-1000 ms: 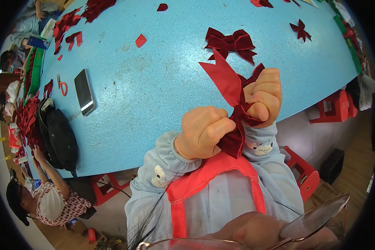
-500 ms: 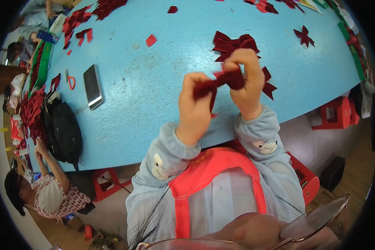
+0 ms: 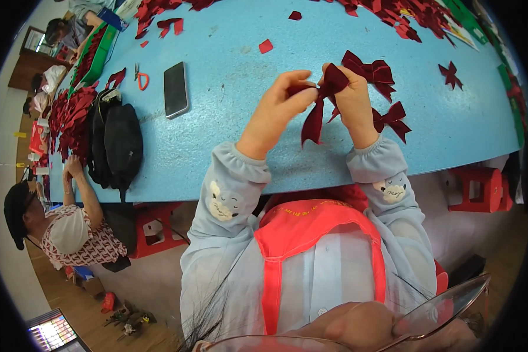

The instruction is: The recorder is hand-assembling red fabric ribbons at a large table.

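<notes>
Blue table (image 3: 229,135): phone (image 3: 176,89), scissors (image 3: 141,77), black bag (image 3: 118,144), finished bows (image 3: 374,71) near. Left hand (image 3: 278,108), right hand (image 3: 352,100) both pinch ribbon (image 3: 320,108) above tabletop.

dark phone screen (image 3: 176,89), perhaps lit monitor (image 3: 51,332)

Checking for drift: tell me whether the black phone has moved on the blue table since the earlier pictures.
No. The black phone lies in the same spot on the blue table, right of the orange-handled scissors; only the camera's framing shifts.
</notes>
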The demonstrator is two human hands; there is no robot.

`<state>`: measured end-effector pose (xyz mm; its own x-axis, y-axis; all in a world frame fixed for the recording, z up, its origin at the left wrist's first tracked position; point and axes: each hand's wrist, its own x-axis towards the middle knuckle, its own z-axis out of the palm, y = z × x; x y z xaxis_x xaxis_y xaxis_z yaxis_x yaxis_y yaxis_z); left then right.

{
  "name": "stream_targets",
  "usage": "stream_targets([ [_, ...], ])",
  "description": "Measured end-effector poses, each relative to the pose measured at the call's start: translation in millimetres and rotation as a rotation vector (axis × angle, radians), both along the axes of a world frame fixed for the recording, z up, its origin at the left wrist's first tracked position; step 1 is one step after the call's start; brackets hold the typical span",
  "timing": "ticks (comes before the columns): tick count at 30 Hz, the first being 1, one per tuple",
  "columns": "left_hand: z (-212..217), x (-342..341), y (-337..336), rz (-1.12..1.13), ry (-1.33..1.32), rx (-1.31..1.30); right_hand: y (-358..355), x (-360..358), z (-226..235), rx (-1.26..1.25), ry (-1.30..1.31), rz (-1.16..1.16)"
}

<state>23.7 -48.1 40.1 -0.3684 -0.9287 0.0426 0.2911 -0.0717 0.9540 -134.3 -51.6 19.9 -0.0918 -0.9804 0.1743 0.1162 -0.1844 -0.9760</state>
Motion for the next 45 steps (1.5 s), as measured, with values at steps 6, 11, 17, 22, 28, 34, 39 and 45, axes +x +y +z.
stream_targets([
  [6,13,-8,0,-0.063,-0.274,-0.119,6,6,0,-0.101,0.156,-0.059],
  [11,9,-16,-2,-0.092,-0.267,-0.056,3,8,0,-0.194,0.026,-0.062],
  [17,-7,-32,-15,-0.177,-0.057,0.163,5,-7,-2,-0.006,-0.222,0.118],
  [22,-22,-49,-18,-0.231,0.105,0.297,-6,-14,-31,-0.008,-0.383,0.089],
  [28,-34,-45,-33,-0.448,0.268,0.457,-8,-22,-21,0.077,-0.405,0.097],
  [34,-30,-44,-37,-0.342,0.114,0.462,-8,-23,-12,0.187,-0.291,0.095],
  [39,-33,-45,-32,-0.271,0.053,0.38,-13,-24,-32,0.052,-0.397,0.153],
  [45,-41,-48,-24,-0.214,0.076,0.361,-15,-19,-39,0.194,-0.636,0.054],
])
